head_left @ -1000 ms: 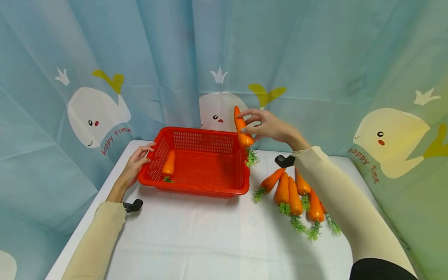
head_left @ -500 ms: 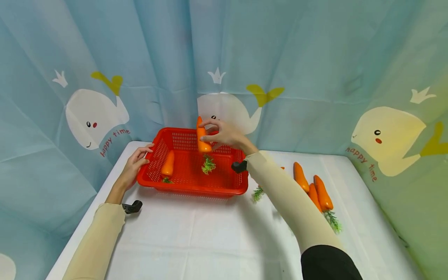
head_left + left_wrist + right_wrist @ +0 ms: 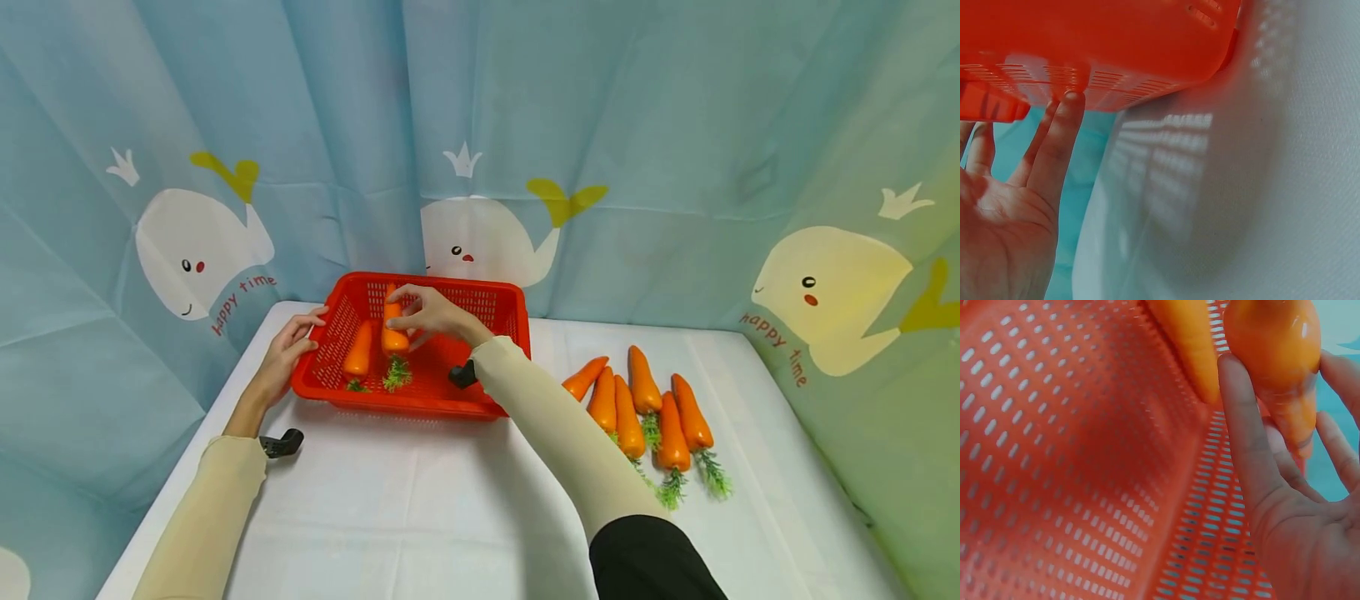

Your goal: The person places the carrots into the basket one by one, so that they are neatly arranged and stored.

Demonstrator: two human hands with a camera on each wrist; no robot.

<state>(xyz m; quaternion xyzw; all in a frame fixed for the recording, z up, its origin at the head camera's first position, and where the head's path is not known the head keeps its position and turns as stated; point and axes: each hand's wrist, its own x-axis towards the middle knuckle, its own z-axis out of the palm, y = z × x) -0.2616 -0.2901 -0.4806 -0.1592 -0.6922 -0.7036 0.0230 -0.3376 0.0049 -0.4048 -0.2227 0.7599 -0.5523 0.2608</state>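
In the head view, my right hand (image 3: pixel 429 315) pinches an orange carrot (image 3: pixel 393 339) with a green leafy tuft (image 3: pixel 397 373), inside the red basket (image 3: pixel 420 408). The thumb and fingers lie on opposite sides of this carrot (image 3: pixel 1279 350), tuft end nearest me. Just left of it in the basket lies another carrot (image 3: pixel 359 352). My left hand (image 3: pixel 287 348) rests against the basket's left rim. Seen from the left wrist, that hand (image 3: pixel 1010 219) has fairly straight fingers, one tip touching the perforated outer wall (image 3: pixel 1104 81).
Several carrots (image 3: pixel 630 417) lie in a group on the white-covered table (image 3: pixel 420 508), right of the basket. A blue curtain (image 3: pixel 660 108) with printed whales hangs close behind the table and along both sides.
My right hand has carried the carrot leftward over the basket's right rim and down into it, beside the other carrot. My left hand stays at the left rim.
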